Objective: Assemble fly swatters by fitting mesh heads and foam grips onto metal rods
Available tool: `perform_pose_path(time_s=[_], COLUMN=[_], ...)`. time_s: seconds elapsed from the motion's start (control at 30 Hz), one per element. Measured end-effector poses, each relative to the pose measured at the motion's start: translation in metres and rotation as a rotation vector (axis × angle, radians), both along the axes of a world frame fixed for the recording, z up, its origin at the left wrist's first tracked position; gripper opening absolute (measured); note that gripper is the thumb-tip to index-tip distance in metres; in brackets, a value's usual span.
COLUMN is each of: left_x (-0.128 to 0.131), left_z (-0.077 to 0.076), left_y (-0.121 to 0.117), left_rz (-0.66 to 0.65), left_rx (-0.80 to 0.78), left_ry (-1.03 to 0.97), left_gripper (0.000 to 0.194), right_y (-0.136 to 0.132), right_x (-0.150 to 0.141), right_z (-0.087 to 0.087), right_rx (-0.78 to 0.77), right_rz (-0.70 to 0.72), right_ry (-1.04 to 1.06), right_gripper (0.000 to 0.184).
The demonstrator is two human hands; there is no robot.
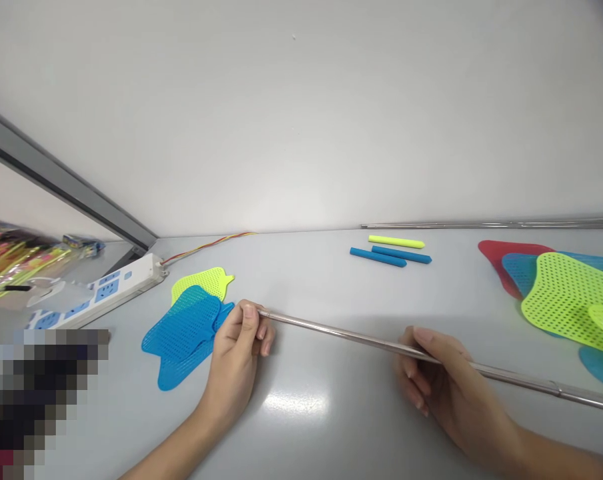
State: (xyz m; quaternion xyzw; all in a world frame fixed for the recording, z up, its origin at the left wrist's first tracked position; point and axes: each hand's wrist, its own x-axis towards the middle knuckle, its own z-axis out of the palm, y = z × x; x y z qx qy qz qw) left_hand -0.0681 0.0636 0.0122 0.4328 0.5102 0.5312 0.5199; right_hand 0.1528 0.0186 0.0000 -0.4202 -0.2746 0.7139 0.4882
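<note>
A thin telescopic metal rod [351, 335] slants across the table in front of me. My left hand [241, 340] pinches its left end between thumb and fingers. Farther along, my right hand [446, 380] is closed around the rod, thumb on top, and the rod runs on past the right edge of view. Just beyond my left hand lie perforated plastic fly swatter heads, blue ones [186, 333] overlapping a yellow-green one [201, 283]. Two blue handle sleeves [401, 254] and a yellow-green sleeve [395, 241] lie near the wall.
More fly swatter heads, red [501, 260], blue and yellow-green [571, 300], pile up at the right. Several metal rods [481, 225] lie along the wall [301, 120]. A white power strip [131, 277] with a red-yellow wire sits at the left, near blurred packaged items [26, 267].
</note>
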Motion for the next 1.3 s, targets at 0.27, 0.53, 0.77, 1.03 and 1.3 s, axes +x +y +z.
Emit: perform_pose_path(time_s=[0.27, 0.53, 0.77, 1.03, 1.3], left_x=[-0.005, -0.012, -0.014, -0.015, -0.016], left_z=[-0.005, -0.005, -0.001, -0.003, -0.002], left_y=[0.0, 0.0, -0.002, -0.004, -0.004], left_rz=[-0.029, -0.172, -0.33, -0.361, -0.382], left_rx=[-0.002, -0.02, -0.037, -0.04, -0.06], left_ry=[0.134, 0.362, 0.426, 0.392, 0.387], left_gripper=[0.029, 0.039, 0.041, 0.039, 0.04], right_y=[0.004, 0.005, 0.003, 0.002, 0.001], right_x=[-0.001, 0.0, 0.001, -0.001, -0.002], right_z=[-0.001, 0.0, -0.001, -0.003, -0.004], right_rx=[-0.045, -0.01, -0.012, 0.003, 0.011], right_rz=[-0.012, -0.019, -0.08, -0.09, -0.129], right_ry=[0.043, 0.099, 0.114, 0.148, 0.183], right_gripper=[0.039, 0.044, 0.047, 0.047, 0.046])
